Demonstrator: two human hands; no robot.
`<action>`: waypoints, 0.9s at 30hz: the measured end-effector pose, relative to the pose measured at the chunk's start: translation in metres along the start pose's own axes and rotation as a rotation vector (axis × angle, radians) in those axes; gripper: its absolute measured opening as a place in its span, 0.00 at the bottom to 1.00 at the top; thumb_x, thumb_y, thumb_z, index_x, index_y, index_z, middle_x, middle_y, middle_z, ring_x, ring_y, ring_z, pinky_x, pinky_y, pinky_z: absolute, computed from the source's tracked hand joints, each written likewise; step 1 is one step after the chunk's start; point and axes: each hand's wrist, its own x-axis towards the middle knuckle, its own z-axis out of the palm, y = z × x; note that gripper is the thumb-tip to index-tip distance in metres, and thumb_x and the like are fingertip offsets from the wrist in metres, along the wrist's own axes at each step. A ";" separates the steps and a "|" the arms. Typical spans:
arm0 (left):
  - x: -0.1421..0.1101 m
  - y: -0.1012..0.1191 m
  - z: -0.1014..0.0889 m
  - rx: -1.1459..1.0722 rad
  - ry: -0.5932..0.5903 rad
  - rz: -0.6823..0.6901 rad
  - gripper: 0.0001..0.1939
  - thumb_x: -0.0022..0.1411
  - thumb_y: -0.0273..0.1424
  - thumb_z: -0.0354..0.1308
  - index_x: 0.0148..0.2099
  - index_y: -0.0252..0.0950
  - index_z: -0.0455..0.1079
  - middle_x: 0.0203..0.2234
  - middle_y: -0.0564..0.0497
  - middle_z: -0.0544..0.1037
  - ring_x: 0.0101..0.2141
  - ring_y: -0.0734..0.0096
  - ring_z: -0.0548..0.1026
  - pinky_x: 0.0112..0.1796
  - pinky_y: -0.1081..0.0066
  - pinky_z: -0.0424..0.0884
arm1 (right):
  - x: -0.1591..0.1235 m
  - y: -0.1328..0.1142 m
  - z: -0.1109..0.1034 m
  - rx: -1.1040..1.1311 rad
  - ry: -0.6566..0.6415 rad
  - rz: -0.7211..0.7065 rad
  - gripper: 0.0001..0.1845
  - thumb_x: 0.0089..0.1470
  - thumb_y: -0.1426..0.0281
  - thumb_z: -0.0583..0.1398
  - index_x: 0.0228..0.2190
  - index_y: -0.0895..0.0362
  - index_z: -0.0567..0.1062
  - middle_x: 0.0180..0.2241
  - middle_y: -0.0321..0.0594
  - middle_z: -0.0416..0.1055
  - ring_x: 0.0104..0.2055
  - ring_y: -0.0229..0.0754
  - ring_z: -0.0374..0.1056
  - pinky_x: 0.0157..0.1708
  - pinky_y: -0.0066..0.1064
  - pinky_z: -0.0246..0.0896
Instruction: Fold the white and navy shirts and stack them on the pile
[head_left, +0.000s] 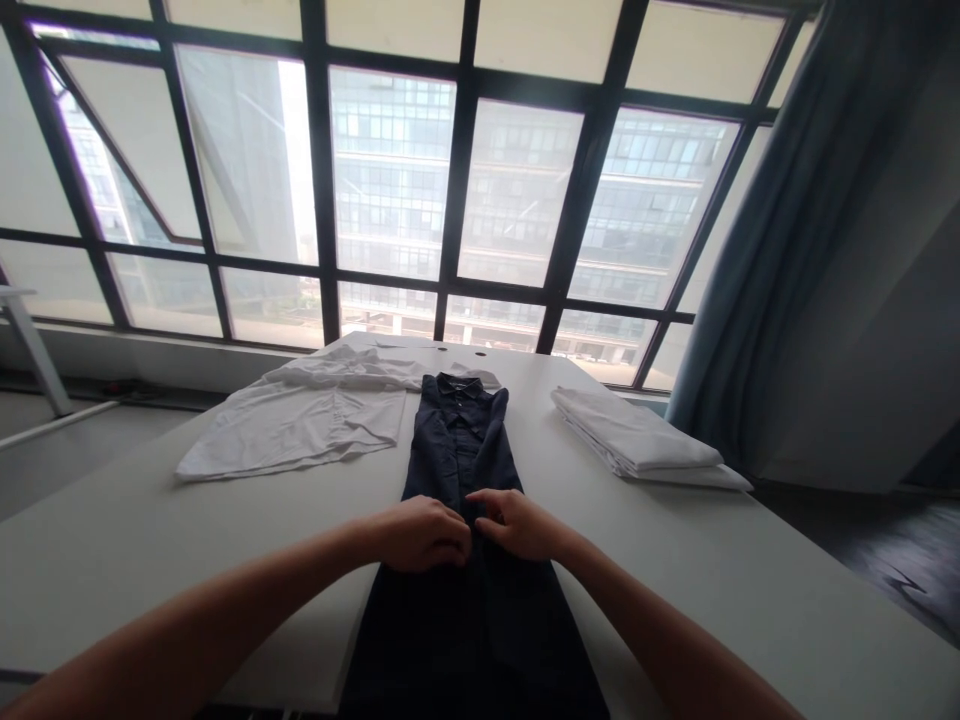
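A dark navy shirt lies lengthwise down the middle of the white table, collar at the far end, its sides folded inward. My left hand rests on the shirt's middle with fingers curled under. Close beside it, my right hand pinches the fabric along the centre line. The two hands almost touch.
A white shirt lies spread out at the far left of the table. A stack of folded white cloth sits at the far right. Big windows stand behind the table, a blue curtain hangs on the right, and dark floor lies beyond the table's right edge.
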 end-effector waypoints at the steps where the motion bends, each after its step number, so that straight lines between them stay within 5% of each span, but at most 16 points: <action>1: 0.000 0.001 0.000 -0.005 -0.008 0.013 0.06 0.65 0.28 0.56 0.37 0.39 0.75 0.33 0.52 0.80 0.35 0.71 0.77 0.39 0.77 0.67 | 0.000 0.000 0.001 -0.001 0.006 -0.007 0.24 0.56 0.70 0.59 0.54 0.60 0.74 0.27 0.36 0.71 0.27 0.37 0.64 0.28 0.27 0.58; 5: 0.002 0.001 0.003 0.030 -0.043 -0.022 0.04 0.63 0.33 0.61 0.40 0.40 0.75 0.31 0.53 0.79 0.33 0.70 0.77 0.38 0.75 0.68 | 0.000 0.001 0.003 -0.005 0.027 -0.030 0.21 0.54 0.72 0.59 0.49 0.59 0.77 0.27 0.36 0.72 0.27 0.37 0.65 0.28 0.27 0.58; 10: -0.004 -0.017 0.000 0.168 0.113 -0.232 0.24 0.62 0.41 0.62 0.57 0.39 0.69 0.43 0.46 0.79 0.46 0.59 0.76 0.47 0.66 0.69 | -0.003 -0.001 0.000 0.022 0.047 -0.064 0.19 0.56 0.68 0.59 0.49 0.58 0.77 0.29 0.37 0.73 0.29 0.38 0.66 0.29 0.27 0.59; 13: -0.011 -0.033 -0.002 0.224 0.076 -0.336 0.31 0.66 0.47 0.54 0.65 0.37 0.61 0.63 0.39 0.65 0.63 0.51 0.61 0.60 0.57 0.58 | -0.005 -0.001 0.000 0.015 0.063 -0.069 0.19 0.57 0.64 0.60 0.47 0.58 0.77 0.29 0.38 0.73 0.28 0.38 0.66 0.29 0.28 0.59; 16: -0.017 -0.039 0.002 0.222 -0.043 -0.457 0.39 0.67 0.55 0.45 0.71 0.37 0.49 0.70 0.41 0.46 0.69 0.50 0.42 0.64 0.51 0.43 | -0.007 -0.002 0.001 0.002 0.055 -0.074 0.18 0.57 0.60 0.60 0.44 0.58 0.78 0.28 0.38 0.73 0.27 0.39 0.67 0.27 0.28 0.59; 20: -0.020 -0.029 0.007 0.218 -0.128 -0.565 0.48 0.63 0.62 0.41 0.73 0.37 0.41 0.70 0.41 0.34 0.69 0.48 0.33 0.64 0.43 0.36 | -0.007 -0.006 0.004 0.008 0.081 -0.104 0.13 0.54 0.67 0.61 0.40 0.59 0.80 0.30 0.39 0.76 0.29 0.39 0.69 0.30 0.28 0.62; 27: -0.019 -0.002 0.009 0.225 -0.164 -0.635 0.54 0.59 0.65 0.43 0.74 0.35 0.38 0.69 0.38 0.32 0.68 0.45 0.31 0.62 0.40 0.32 | -0.004 -0.018 0.010 0.101 0.252 -0.073 0.10 0.50 0.76 0.59 0.34 0.60 0.79 0.28 0.38 0.76 0.28 0.37 0.68 0.29 0.26 0.61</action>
